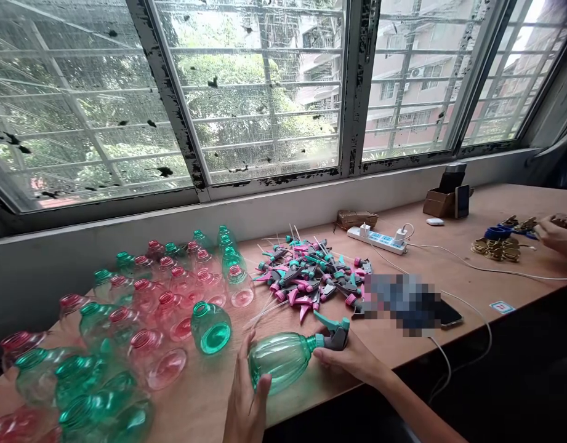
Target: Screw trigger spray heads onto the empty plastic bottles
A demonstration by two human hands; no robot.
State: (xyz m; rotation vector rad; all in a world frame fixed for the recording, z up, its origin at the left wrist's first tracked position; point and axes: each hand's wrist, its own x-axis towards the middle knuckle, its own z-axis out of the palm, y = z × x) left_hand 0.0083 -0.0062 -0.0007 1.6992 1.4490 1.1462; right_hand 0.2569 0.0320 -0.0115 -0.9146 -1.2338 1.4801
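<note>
Hands (245, 394) hold bottle (283, 360) near spray heads (306, 280).

a see-through green bottle (281, 362), ribbed lengthwise and rounded in the body, is tipped well onto its side between the left hand (247, 394) and right hand (350, 359) — base to the left, neck to the right and a little higher. on its neck sits a spray head (337, 337), grey with teal collar and trigger, the trigger uppermost — how tightly it is screwed cannot be told.
</note>
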